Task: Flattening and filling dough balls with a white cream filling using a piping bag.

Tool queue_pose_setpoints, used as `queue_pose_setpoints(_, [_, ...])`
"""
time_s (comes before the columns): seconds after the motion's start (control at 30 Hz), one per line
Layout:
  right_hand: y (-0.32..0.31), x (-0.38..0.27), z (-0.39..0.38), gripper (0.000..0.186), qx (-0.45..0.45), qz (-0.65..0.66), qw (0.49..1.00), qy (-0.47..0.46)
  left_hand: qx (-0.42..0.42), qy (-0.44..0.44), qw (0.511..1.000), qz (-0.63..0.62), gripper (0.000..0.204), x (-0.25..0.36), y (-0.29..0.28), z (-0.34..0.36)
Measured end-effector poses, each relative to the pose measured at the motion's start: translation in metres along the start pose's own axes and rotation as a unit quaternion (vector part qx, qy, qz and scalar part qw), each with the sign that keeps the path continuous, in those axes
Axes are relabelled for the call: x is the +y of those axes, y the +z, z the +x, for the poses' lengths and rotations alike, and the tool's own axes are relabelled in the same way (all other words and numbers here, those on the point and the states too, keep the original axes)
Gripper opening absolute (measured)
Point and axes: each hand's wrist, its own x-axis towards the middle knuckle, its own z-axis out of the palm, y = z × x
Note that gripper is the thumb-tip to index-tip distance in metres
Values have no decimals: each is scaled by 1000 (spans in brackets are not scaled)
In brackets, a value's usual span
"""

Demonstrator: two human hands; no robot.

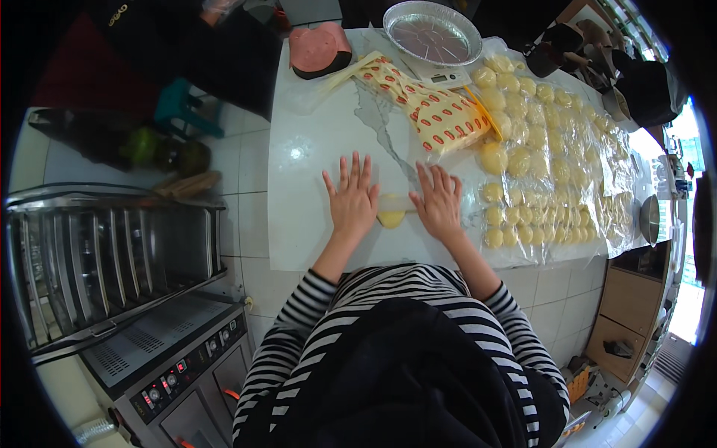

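Observation:
A small flattened piece of pale yellow dough point(390, 219) lies on the white marbled table point(314, 216) in front of me. Across it runs a whitish rolling pin point(396, 203), only its middle showing. My left hand point(354, 203) presses flat over the pin's left end, fingers stretched out and spread. Over the right end lies my right hand point(439, 203), palm down, its fingers also extended. Both palms hide the ends of the pin. To the right of my right hand, many dough balls point(515, 216) sit in rows under clear plastic sheets.
A patterned cream bag point(441, 119) lies beyond my hands, near a yellow scraper point(485, 112). Behind it, a round foil pan point(433, 33) rests on a kitchen scale point(447, 78). A pink cap point(320, 48) is at the far left corner. An oven point(168, 351) and tray rack point(112, 261) stand left.

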Motion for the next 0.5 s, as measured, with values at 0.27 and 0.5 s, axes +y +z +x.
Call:
queue_pose_setpoints(0.27, [-1, -4, -23, 56, -47, -8, 999, 25, 7, 25, 999, 19, 53, 3, 2, -15])
queue_pose_setpoints(0.5, [-24, 18, -56, 48, -166, 374, 908, 94, 42, 75, 987, -134, 40, -20, -8, -100])
